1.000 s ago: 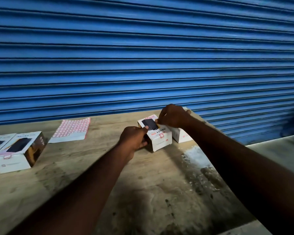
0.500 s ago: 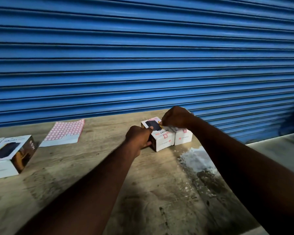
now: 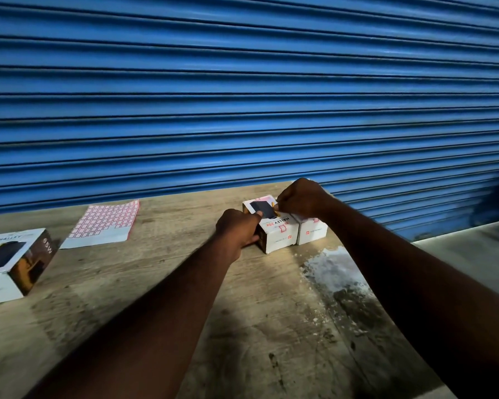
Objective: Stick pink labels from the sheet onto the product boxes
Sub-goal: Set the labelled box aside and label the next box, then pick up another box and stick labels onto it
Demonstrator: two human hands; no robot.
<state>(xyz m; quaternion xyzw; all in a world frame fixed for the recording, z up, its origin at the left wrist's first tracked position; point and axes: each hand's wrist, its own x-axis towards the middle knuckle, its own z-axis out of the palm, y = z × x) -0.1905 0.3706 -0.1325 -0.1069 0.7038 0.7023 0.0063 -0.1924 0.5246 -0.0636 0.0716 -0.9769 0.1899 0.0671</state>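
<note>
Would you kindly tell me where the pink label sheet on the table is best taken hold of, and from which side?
Take the label sheet by its near white margin, probably at the near right corner, coming from the near side. It lies flat on the table, so a fingertip must likely slide under that edge first; the margin bears no labels.

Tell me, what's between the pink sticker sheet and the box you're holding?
Only bare wooden table, then the left hand gripping the box. The head view shows nothing else after the sticker sheet.
</note>
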